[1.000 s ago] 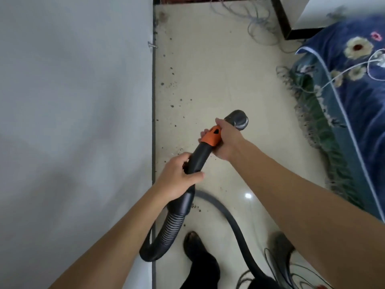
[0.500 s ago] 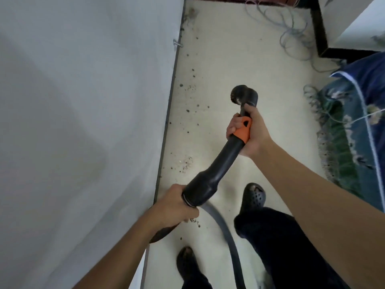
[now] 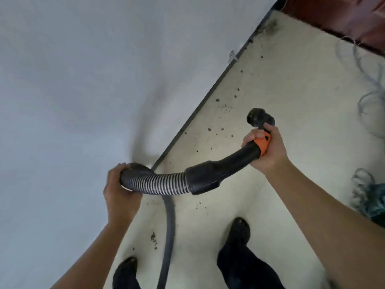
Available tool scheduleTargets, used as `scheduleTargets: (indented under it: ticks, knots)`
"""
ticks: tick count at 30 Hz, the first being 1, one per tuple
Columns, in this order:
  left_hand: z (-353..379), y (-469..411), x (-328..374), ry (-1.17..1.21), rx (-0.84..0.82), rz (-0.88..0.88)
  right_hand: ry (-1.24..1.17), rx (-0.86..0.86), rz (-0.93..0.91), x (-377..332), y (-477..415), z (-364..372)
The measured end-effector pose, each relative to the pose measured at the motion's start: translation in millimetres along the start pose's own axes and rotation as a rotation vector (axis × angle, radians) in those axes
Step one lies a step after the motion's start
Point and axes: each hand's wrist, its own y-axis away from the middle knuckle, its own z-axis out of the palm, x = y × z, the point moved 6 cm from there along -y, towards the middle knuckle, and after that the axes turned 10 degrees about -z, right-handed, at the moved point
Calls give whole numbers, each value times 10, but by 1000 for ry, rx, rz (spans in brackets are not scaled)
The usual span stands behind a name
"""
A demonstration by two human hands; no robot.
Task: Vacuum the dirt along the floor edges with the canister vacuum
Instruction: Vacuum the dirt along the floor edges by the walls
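My right hand (image 3: 267, 150) grips the black vacuum handle (image 3: 235, 159) at its orange collar (image 3: 264, 143). The round brush nozzle (image 3: 260, 118) sticks out above that hand, held in the air over the floor. My left hand (image 3: 118, 192) grips the ribbed black hose (image 3: 158, 183), which bends over it and runs down the floor between my feet. Dark dirt crumbs (image 3: 220, 113) lie scattered on the cream floor along the dark wall edge (image 3: 200, 107). More dirt (image 3: 153, 238) lies near my left foot.
The white wall (image 3: 83, 90) fills the left side. A screw (image 3: 233, 57) juts from it near the floor. Loose thin cables (image 3: 373, 97) lie at the right, and a fringed blue-green cloth (image 3: 373, 201) sits at the right edge. A dark red board (image 3: 343, 15) closes the far end.
The view has tilted and swung left. My left hand slid from the handle's base down onto the ribbed hose. The handle now lies nearly level, and my feet stepped forward.
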Motion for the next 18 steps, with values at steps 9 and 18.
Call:
scheduleTargets:
  ticks: [9, 18]
  knots:
    - [-206, 702, 299, 445, 262, -68, 401, 32, 340, 107, -253, -200]
    - [-392, 2085, -809, -56, 39, -443, 786, 83, 354, 380, 31, -557]
